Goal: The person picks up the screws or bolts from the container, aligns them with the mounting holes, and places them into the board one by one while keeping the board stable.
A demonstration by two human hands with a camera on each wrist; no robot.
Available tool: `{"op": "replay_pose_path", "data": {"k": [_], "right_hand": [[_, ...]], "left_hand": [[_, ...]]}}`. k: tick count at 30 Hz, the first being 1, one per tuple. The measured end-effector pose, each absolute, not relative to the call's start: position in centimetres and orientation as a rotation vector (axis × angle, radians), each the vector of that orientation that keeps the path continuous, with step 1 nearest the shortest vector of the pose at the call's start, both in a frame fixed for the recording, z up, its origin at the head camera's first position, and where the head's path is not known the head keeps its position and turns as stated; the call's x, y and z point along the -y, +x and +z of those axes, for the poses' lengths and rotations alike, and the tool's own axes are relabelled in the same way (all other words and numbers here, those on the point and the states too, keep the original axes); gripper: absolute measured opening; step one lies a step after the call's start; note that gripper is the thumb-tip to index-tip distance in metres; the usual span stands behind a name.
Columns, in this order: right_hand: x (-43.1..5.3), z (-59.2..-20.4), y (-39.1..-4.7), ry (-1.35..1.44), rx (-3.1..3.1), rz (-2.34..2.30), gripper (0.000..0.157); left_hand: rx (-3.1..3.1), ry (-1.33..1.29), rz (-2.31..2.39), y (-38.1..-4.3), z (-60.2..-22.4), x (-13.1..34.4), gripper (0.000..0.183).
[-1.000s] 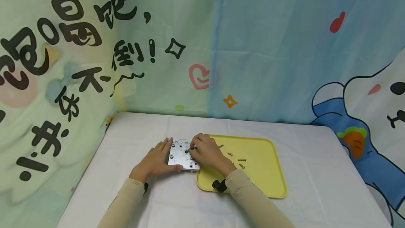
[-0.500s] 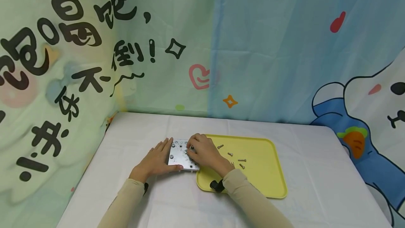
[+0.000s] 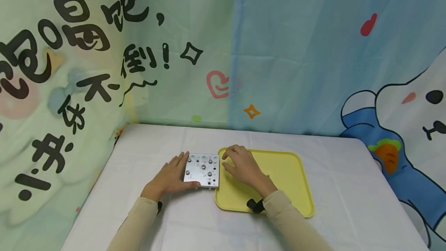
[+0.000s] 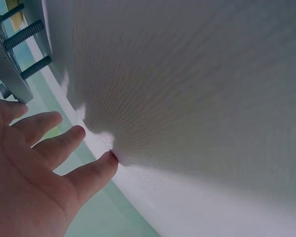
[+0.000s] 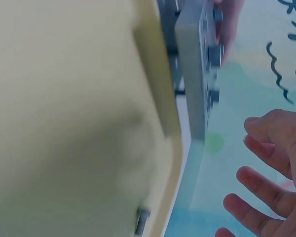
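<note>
A flat silver metal plate (image 3: pixel 202 177) with holes lies left of the tray. Several screws stand in it, heads up; their threaded shanks (image 4: pixel 23 34) stick out below in the left wrist view. My left hand (image 3: pixel 170 177) rests at the plate's left side, fingers straight and spread, thumb along the near edge. My right hand (image 3: pixel 244 167) hovers over the tray's left part, just right of the plate, fingers loosely bent. Nothing shows between its thumb and fingertips in the right wrist view.
The yellow tray (image 3: pixel 289 200) sits against the plate's right side on the white-covered table (image 3: pixel 348 189). A loose screw (image 5: pixel 142 221) lies in it; my right hand and arm hide much of its middle. Printed curtains (image 3: pixel 296 69) stand behind the table.
My right hand has lifted off the screw near the plate's middle and moved right over the tray, its fingers loosening. The screw stays standing in the plate. My left hand stays put.
</note>
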State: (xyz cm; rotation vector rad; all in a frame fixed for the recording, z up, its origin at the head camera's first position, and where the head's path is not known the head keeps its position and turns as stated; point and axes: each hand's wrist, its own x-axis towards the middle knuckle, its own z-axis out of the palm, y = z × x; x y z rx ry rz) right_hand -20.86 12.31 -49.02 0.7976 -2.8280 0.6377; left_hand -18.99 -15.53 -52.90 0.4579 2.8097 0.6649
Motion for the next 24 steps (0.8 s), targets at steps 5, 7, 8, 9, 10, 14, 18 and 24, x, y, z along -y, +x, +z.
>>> {"op": "replay_pose_path", "data": {"k": [5,7,8,9,10,14,18,24], "right_hand": [[-15.1,-48.9,-20.6,0.749,2.805,0.633,0.012],[-16.2,-48.9,-20.3,0.735,2.79,0.649,0.013],[-16.8,-48.9,-20.2,0.728,2.782,0.652,0.013],[-17.3,-49.0,-20.1,0.72,2.774,0.654,0.014],[-17.9,-49.1,-20.0,0.712,2.771,0.659,0.014],[-20.2,-49.4,-19.4,0.664,2.778,0.682,0.014],[-22.2,-49.9,-18.7,0.611,2.806,0.686,0.013],[-24.4,-50.7,-18.1,0.532,2.879,0.707,0.013]], "left_hand": [[-2.811,0.464,0.666,-19.0,-52.8,15.5,0.119],[-2.811,0.466,0.67,-19.0,-52.8,15.5,0.119],[-2.811,0.467,0.67,-19.0,-52.8,15.5,0.119],[-2.809,0.467,0.667,-19.0,-52.7,15.5,0.119],[-2.809,0.467,0.665,-19.0,-52.8,15.5,0.119],[-2.804,0.468,0.678,-18.9,-52.8,15.4,0.119],[-2.797,0.462,0.682,-18.9,-52.7,15.4,0.119],[-2.791,0.461,0.677,-18.7,-52.5,15.3,0.118]]}}
